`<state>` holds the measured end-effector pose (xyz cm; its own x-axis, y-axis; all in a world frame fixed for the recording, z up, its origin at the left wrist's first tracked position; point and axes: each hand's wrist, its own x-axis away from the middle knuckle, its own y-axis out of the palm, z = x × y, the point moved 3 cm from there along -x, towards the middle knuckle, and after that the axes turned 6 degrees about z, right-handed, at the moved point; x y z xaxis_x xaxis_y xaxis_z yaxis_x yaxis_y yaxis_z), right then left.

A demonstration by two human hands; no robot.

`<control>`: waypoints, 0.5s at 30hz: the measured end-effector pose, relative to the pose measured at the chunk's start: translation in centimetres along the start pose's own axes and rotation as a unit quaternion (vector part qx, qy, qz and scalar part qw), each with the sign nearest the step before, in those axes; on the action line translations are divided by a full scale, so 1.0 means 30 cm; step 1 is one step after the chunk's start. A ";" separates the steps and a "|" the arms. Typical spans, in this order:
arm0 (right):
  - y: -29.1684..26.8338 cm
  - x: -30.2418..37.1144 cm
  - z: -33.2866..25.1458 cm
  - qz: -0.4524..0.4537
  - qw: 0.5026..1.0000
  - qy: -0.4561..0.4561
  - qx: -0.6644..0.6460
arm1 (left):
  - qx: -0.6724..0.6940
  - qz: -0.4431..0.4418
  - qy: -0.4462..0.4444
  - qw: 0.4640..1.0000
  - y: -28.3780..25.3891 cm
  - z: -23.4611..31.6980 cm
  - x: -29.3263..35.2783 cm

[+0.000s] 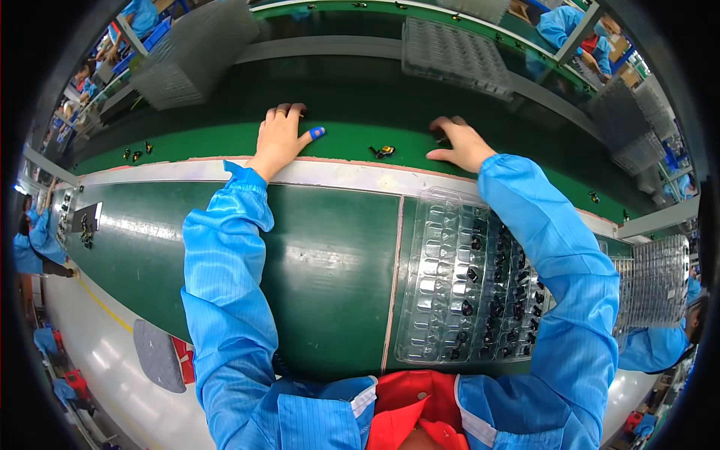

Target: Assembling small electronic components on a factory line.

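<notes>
My left hand (280,141) reaches over the green conveyor belt (341,139), its thumb spread away from the bent fingers. A blue cover (317,133) wraps the thumb tip. Farther right, my right hand (463,144) hangs over the belt in a loose C, thumb and fingers apart. Something small and dark shows between them; I cannot make out whether it is touched. On the belt between my hands lies a small black part with yellow (383,151), apart from both. Below my right forearm, a clear plastic blister tray (431,281) holds several small black parts (495,307).
More small parts (136,154) sit on the belt at left. Stacked clear trays (454,56) stand beyond the belt, with another stack (652,281) at right. A pale rail (360,177) separates the belt from the green table (330,277). Other people in blue work farther off.
</notes>
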<state>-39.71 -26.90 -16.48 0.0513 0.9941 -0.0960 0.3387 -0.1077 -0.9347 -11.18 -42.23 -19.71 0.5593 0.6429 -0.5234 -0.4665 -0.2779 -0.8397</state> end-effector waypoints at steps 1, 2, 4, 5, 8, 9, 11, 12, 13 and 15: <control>0.023 -0.021 -0.028 -0.010 0.999 -0.040 -0.033 | -0.007 -0.002 0.007 1.000 0.006 -0.028 -0.005; 0.021 -0.037 -0.084 -0.013 0.998 -0.041 -0.036 | -0.014 -0.005 0.012 1.000 0.003 -0.048 0.000; 0.010 -0.056 -0.163 -0.107 0.988 -0.022 -0.111 | -0.032 -0.008 -0.002 0.999 -0.010 -0.081 0.012; 0.013 -0.061 -0.159 -0.109 0.987 -0.023 -0.112 | -0.049 -0.007 -0.015 0.999 -0.019 -0.095 0.017; 0.021 -0.078 -0.119 -0.142 0.964 0.003 -0.225 | -0.071 -0.002 -0.001 0.997 -0.025 -0.114 0.000; 0.022 -0.077 -0.105 -0.145 0.963 0.002 -0.225 | -0.063 -0.015 -0.002 0.998 -0.025 -0.115 -0.007; 0.024 -0.076 -0.100 -0.154 0.942 0.033 -0.296 | -0.081 0.010 -0.003 0.997 -0.034 -0.109 -0.014; 0.025 -0.073 -0.102 -0.151 0.941 0.030 -0.300 | -0.076 -0.014 -0.018 0.997 -0.034 -0.115 -0.023; 0.026 -0.072 -0.126 -0.154 0.941 0.029 -0.301 | -0.072 -0.039 -0.033 0.996 -0.033 -0.128 -0.026; 0.027 -0.083 -0.187 -0.111 0.973 -0.048 -0.195 | -0.088 -0.006 -0.020 0.996 -0.018 -0.161 -0.025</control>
<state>-34.28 -29.56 -15.08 -0.1454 0.9884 0.0445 0.6638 0.1308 -0.7364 -8.02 -46.01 -19.56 0.5351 0.6731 -0.5104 -0.3312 -0.3887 -0.8598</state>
